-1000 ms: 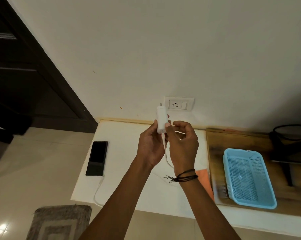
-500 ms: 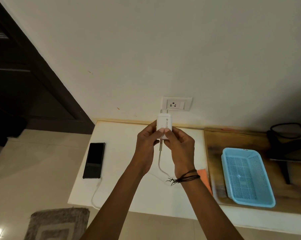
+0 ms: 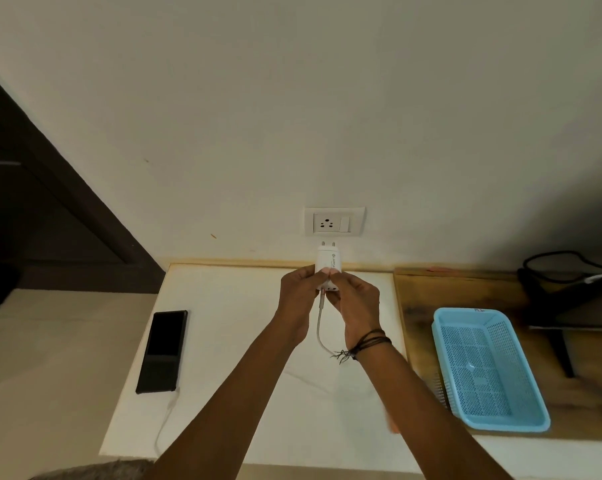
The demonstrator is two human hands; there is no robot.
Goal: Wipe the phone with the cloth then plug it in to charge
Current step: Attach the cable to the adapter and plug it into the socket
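Note:
A white charger adapter (image 3: 328,262) is pinched between my left hand (image 3: 298,292) and my right hand (image 3: 356,301), its two pins pointing up at the wall socket (image 3: 334,221) a short way above, apart from it. A white cable (image 3: 320,329) hangs from the adapter's underside and runs over the white table (image 3: 230,306). The black phone (image 3: 162,351) lies face up near the table's left edge with the cable's other end (image 3: 171,405) at its near end. A sliver of the orange cloth (image 3: 392,426) shows beside my right forearm.
A light blue perforated basket (image 3: 488,368) sits on a wooden board (image 3: 421,296) at the right. Dark equipment with a black cable (image 3: 569,289) stands at the far right. A dark door frame (image 3: 67,188) is left of the table, a grey mat (image 3: 95,471) on the floor below.
Both hands have turned the adapter so its flat face shows and its pins point up, and have kept it just under the socket. The view has shifted slightly.

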